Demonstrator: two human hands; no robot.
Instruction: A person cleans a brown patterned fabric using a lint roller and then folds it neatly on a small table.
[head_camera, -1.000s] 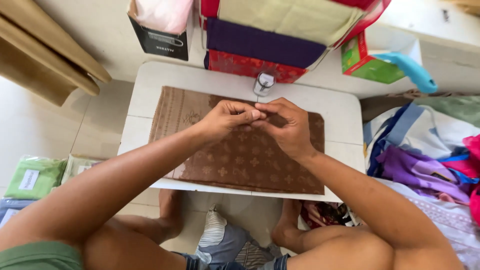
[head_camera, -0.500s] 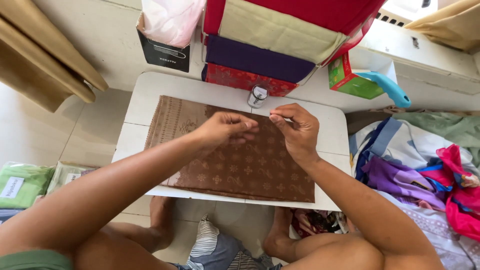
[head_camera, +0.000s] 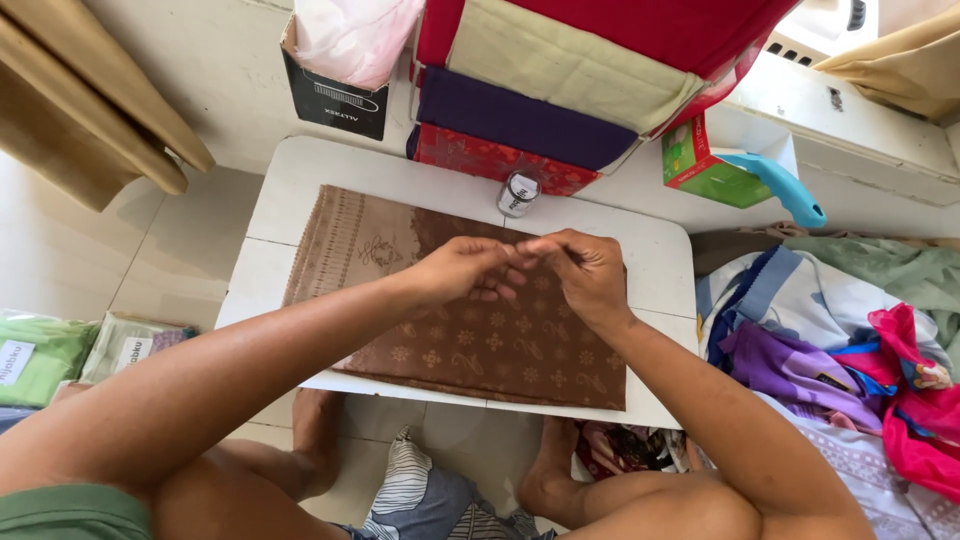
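Note:
A folded brown patterned cloth (head_camera: 400, 300) lies flat on a small white low table (head_camera: 290, 190). Above the cloth's middle, my left hand (head_camera: 460, 270) and my right hand (head_camera: 585, 272) meet fingertip to fingertip, pinched together around something too small to make out. A small clear jar with a dark lid (head_camera: 518, 193) stands on the table just beyond my hands.
Stacked purple and red fabric bundles (head_camera: 520, 125) and a black box (head_camera: 335, 95) sit behind the table. A green box (head_camera: 705, 165) and a blue handle (head_camera: 785, 190) lie at the right, colourful clothes (head_camera: 830, 350) beside them. Packaged green cloths (head_camera: 40, 355) rest at the left.
Both hands have lifted slightly off the cloth and stayed pinched together. The view has shifted, so the table sits lower in the frame.

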